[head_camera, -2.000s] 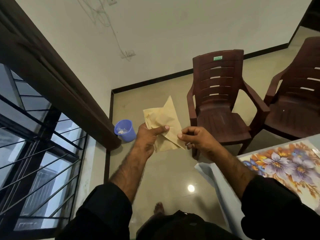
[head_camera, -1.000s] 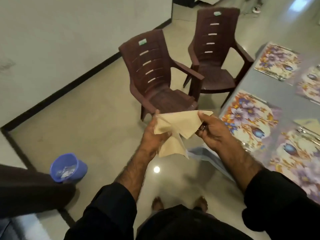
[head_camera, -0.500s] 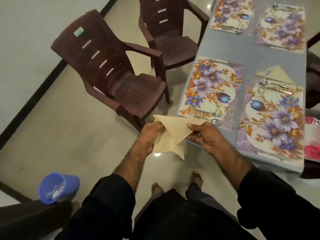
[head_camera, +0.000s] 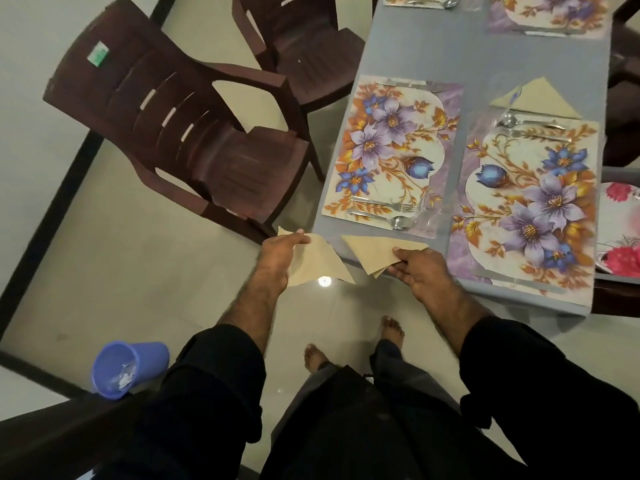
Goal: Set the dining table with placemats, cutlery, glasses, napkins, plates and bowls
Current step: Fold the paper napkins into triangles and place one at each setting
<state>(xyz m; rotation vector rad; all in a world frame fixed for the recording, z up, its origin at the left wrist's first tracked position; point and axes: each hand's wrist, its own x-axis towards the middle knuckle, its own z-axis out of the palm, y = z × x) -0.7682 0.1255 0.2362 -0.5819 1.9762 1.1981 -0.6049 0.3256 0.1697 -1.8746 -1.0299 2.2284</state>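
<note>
**A napkin in each hand at the table's near edge**

Your left hand (head_camera: pixel 282 252), at centre frame, pinches a tan napkin (head_camera: pixel 317 266) that hangs over the floor, clear of the table (head_camera: pixel 485 57). Your right hand (head_camera: pixel 420 271), just right of it, grips a second folded napkin (head_camera: pixel 375 252) by its lower corner; that napkin lies over the table's near edge, just below the left placemat (head_camera: pixel 391 150).

A fork (head_camera: pixel 384 205) and a spoon (head_camera: pixel 384 218) lie along the placemat's lower edge. To its right sits a second placemat (head_camera: pixel 530 209) with cutlery (head_camera: pixel 533 128) at its upper edge and a third napkin (head_camera: pixel 536 98), folded to a triangle, just above that. Two more placemats show at the top of the frame. A flowered plate (head_camera: pixel 620 230) is at the right edge.

Two brown chairs stand at upper left, the nearer one (head_camera: pixel 180 133) beside the table. A blue bin (head_camera: pixel 128 368) sits on the floor at lower left. Your bare feet show at bottom centre.
</note>
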